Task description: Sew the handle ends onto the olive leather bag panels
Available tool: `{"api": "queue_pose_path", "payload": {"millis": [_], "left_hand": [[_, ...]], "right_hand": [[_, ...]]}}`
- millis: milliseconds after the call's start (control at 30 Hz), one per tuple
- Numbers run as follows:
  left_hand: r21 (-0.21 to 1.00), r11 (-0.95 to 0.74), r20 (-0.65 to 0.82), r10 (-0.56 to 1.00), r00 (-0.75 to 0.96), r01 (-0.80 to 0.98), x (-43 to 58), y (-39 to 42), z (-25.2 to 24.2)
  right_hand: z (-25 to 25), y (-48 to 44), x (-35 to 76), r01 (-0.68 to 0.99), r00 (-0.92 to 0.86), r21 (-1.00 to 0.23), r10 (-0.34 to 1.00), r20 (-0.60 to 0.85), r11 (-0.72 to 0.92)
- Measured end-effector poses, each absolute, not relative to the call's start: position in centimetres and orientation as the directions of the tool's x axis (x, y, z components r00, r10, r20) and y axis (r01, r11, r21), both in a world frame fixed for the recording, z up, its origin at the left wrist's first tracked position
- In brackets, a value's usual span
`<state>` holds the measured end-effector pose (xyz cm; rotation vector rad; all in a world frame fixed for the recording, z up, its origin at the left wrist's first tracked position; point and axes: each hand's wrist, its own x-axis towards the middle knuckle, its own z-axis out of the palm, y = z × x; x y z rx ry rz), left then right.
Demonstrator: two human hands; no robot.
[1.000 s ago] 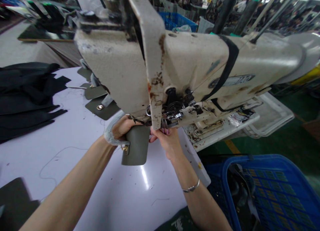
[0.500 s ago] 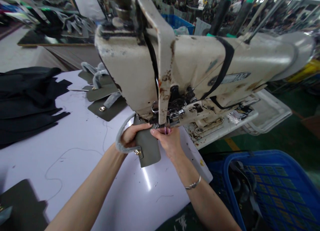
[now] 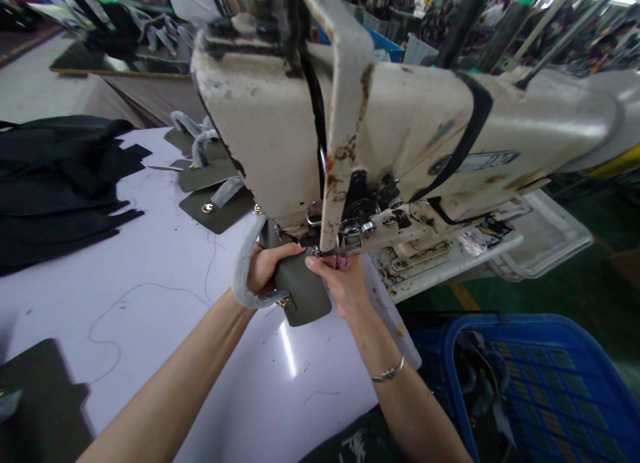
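Observation:
An olive-green bag panel (image 3: 305,289) lies under the needle area of a sewing machine (image 3: 395,143). A handle (image 3: 241,276) in clear wrap arches from the panel, fixed with gold-coloured fittings. My left hand (image 3: 263,269) passes through this handle, its thumb pressing on the panel close to the presser foot; the other fingers are partly hidden. On the panel's right edge my right hand (image 3: 345,283) is closed, thumb on top. Against its fingers is a small pink-handled tool (image 3: 341,261), perhaps thread snips, mostly hidden.
Similar olive panels with handles (image 3: 217,209) lie behind my left hand, beside a pile of black pieces (image 3: 60,189). Another olive panel (image 3: 45,396) is at the near left. A blue basket (image 3: 530,323) holding dark pieces stands at the right, below a clear plastic tray (image 3: 555,243).
The bag panel has turned a little, its near end swinging right and up. Both hands keep their hold and shift slightly with it. The whole view has also moved a bit.

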<state>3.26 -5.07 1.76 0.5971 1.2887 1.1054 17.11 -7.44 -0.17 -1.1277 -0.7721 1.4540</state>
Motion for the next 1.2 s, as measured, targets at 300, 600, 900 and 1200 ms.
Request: {"api": "queue_pose_path", "payload": {"millis": [300,600,900,1200], "left_hand": [[0.868,0.409,-0.462,0.873,-0.156,-0.28,4.0,-5.4,2.7],[0.863,0.41,-0.466,0.872,-0.152,-0.295,3.7,-5.1,1.4],[0.88,0.401,-0.453,0.87,-0.194,-0.255,3.5,-5.1,0.8],[0.884,0.379,-0.44,0.873,-0.212,-0.275,3.6,-4.9,0.5]], "right_hand": [[-1.0,-7.4,17.6,-0.2,0.028,-0.954,0.972,-0.232,-0.222],[-1.5,-7.1,18.0,-0.154,0.005,-0.967,0.979,-0.206,-0.203],[-1.4,-6.8,18.0,-0.118,0.008,-0.974,0.981,-0.195,-0.193],[0.0,-6.6,18.1,-0.144,0.022,-0.967,0.976,-0.218,-0.213]]}}
